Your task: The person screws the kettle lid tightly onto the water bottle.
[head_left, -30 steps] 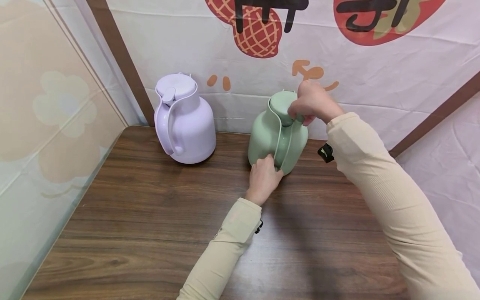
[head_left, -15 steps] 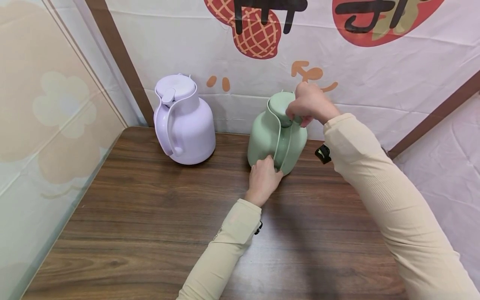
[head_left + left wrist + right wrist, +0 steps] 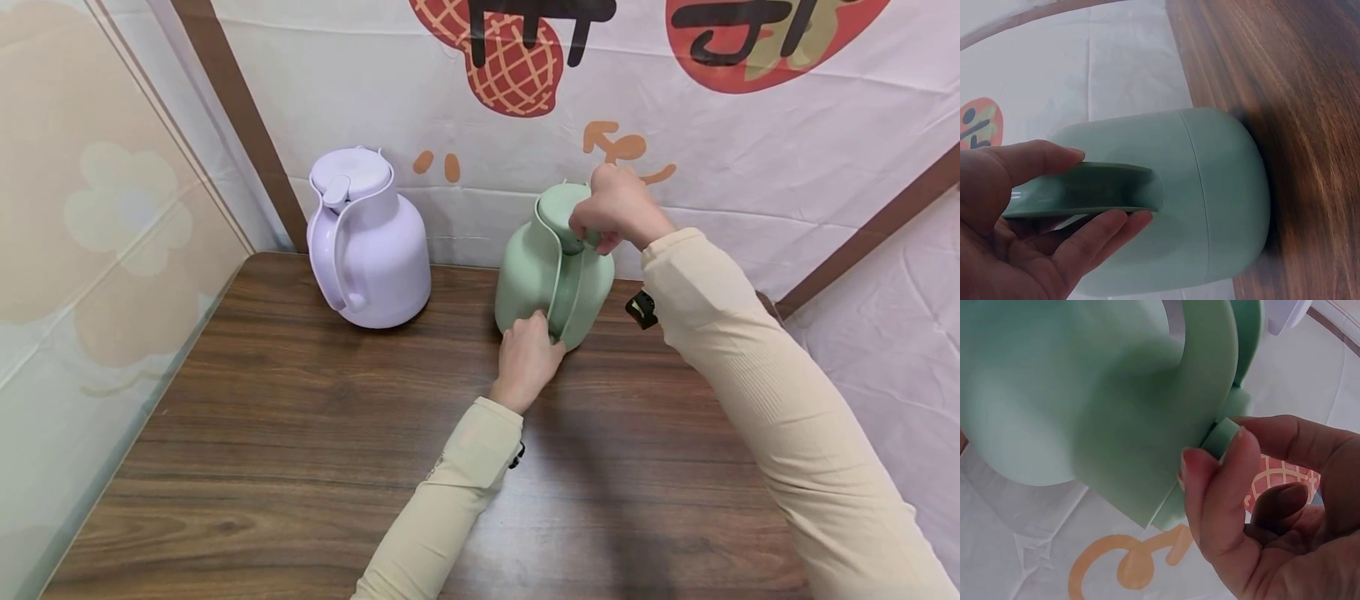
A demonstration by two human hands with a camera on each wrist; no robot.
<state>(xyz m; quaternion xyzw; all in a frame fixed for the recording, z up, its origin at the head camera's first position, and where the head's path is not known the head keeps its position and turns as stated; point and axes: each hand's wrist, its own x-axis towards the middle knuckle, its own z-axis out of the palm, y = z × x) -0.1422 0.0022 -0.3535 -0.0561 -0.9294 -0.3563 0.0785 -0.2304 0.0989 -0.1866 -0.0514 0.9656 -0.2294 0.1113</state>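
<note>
A pale green thermos jug [image 3: 521,271] stands upright near the back of the table, its handle [image 3: 567,292] facing me. Low on that handle my left hand [image 3: 527,358] holds on; in the left wrist view its thumb and fingers lie on either side of the handle [image 3: 1097,187]. My right hand [image 3: 618,208] is at the jug's top, over the right part of the lid [image 3: 561,206]. Seen from the right wrist, its fingertips pinch a small tab [image 3: 1221,437] at the lid's edge. The lid sits in the jug's neck.
To the left stands a lilac thermos jug [image 3: 386,262] of the same shape, apart from the green one. A printed cloth wall [image 3: 465,217] rises close behind both jugs. Another cloth panel [image 3: 112,267] borders the brown wooden table [image 3: 262,467] on the left.
My right hand and forearm have shifted slightly left at the lid. My left hand keeps its hold on the handle, and both jugs stay in place.
</note>
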